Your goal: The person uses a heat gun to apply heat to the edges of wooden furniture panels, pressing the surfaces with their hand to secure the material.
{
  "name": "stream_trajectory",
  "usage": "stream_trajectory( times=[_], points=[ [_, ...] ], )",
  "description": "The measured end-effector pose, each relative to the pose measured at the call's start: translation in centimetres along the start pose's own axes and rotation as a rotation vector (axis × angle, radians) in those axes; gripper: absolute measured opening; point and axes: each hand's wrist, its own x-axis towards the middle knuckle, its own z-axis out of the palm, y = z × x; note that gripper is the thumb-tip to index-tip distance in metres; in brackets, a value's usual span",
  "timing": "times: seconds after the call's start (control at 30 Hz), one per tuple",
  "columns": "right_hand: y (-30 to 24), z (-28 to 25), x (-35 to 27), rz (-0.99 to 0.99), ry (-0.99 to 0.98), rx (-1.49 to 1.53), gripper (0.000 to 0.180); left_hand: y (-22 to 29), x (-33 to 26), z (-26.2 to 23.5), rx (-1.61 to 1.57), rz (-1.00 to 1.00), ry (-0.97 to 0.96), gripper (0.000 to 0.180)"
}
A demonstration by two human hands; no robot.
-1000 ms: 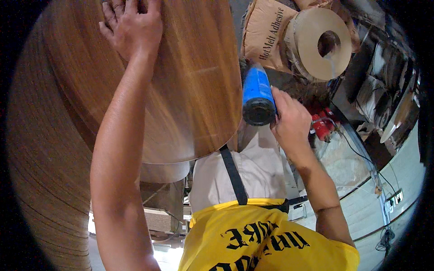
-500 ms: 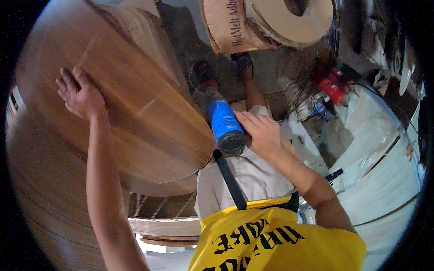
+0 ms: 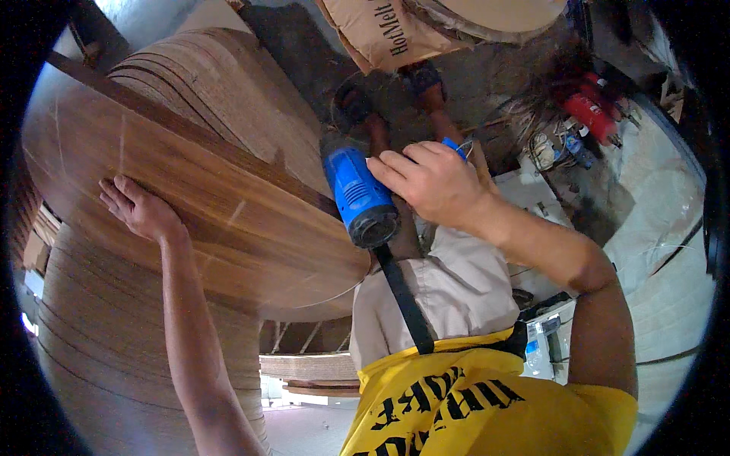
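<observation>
A large brown wood-grain panel (image 3: 251, 235) with a rounded end lies at the left. My left hand (image 3: 144, 210) rests on its top face, fingers stretched out and holding nothing. Above my lap, my right hand (image 3: 437, 182) is closed round the handle of a blue heat gun (image 3: 356, 190). The gun has vent slots and a black round end cap, which points back toward me. Its body is beside the panel's rounded end; the nozzle is hard to make out.
Stacked boards (image 3: 220, 83) stand beyond the panel. A brown paper sack (image 3: 391, 34) lies on the floor ahead, past my sandalled feet. Red power tools (image 3: 589, 114) and tangled cords lie to the right, near a pale sheet (image 3: 661, 205).
My right hand has risen, and the heat gun has shifted slightly left. My left hand stays on the panel, lower in the picture. The view has shifted, showing more of the stacked boards.
</observation>
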Motion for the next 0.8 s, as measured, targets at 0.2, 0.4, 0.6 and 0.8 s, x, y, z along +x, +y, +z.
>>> stream_trajectory(
  times=[0.2, 0.4, 0.6, 0.8],
  points=[
    [0.1, -0.5, 1.9, -0.044, 0.023, -0.027, 0.033, -1.0, 0.4, -0.2, -0.069, -0.017, -0.006, 0.071],
    [0.2, -0.5, 3.7, -0.070, 0.019, -0.050, 0.029, -0.7, 0.3, -0.4, -0.044, -0.037, -0.013, 0.070],
    [0.3, -0.3, 4.5, -0.095, 0.045, -0.052, 0.027, -0.4, -0.1, -0.4, -0.087, -0.067, -0.005, 0.073],
    [0.2, -0.6, 5.6, -0.116, 0.022, -0.078, 0.027, -0.6, -0.1, -0.5, -0.045, -0.079, -0.010, 0.073]
  ],
)
